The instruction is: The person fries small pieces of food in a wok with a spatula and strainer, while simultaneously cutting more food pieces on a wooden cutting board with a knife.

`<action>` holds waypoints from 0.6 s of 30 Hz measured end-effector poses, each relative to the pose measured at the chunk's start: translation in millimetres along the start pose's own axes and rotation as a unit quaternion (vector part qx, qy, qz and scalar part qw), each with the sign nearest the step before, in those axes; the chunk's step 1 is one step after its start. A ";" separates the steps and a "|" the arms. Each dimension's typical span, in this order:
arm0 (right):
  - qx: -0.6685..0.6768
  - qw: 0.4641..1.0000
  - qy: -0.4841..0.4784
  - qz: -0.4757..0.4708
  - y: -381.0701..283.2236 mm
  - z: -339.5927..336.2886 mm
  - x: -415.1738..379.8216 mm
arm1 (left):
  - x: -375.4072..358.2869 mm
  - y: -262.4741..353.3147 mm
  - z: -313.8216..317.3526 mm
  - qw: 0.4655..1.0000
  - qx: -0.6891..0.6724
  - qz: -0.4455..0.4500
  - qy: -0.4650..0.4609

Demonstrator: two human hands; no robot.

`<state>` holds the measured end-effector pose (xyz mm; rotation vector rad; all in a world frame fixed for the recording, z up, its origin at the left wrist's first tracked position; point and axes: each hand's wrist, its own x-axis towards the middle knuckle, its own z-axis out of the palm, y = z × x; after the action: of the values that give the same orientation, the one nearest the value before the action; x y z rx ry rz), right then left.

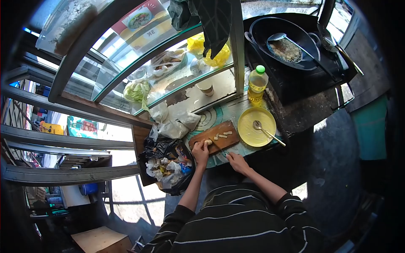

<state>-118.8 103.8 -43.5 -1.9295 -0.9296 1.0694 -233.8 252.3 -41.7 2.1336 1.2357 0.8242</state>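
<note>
My left hand [200, 153] is closed on a small pale piece of food [208, 142] at the left end of a wooden cutting board [225, 144]. A knife [221, 151] is gripped in my right hand [238, 163], its thin blade reaching over the board toward that piece. Several pale cut pieces [222, 135] lie along the board's far side. Right of the board sits a yellow plate [249, 137] with a spoon [269, 133] resting in it. Most of the knife's handle is hidden in my fingers.
Behind the plate stands a bottle of yellow oil [257, 86]. A wok [287, 25] with a ladle sits on the stove at back right. A black rubbish bag [179, 185] hangs left of my left arm. A glass display case [168, 95] rises behind the plastic bags [174, 129].
</note>
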 end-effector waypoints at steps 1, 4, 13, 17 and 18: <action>0.011 1.000 0.005 -0.012 8.8 -1.7 -3.7 | 1.8 -2.0 0.2 0.999 0.011 0.045 -0.004; 0.135 0.978 -0.062 0.145 -3.9 -17.9 -15.5 | 1.5 3.5 1.4 0.996 0.001 0.084 -0.031; 0.031 0.999 0.009 0.029 -19.0 -8.4 -30.1 | -4.1 12.4 -0.5 0.997 -0.030 0.044 -0.052; 0.008 0.999 -0.002 0.049 -27.2 -14.9 -34.4 | -4.4 8.2 3.5 0.997 -0.021 0.050 -0.047; 0.000 0.999 -0.003 0.050 -29.2 -16.3 -35.7 | -4.1 7.3 3.9 0.997 -0.021 0.050 -0.047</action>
<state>-125.3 83.3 0.5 -1.9922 -0.8442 1.1328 -228.5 244.9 -40.1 2.1886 1.0631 0.7743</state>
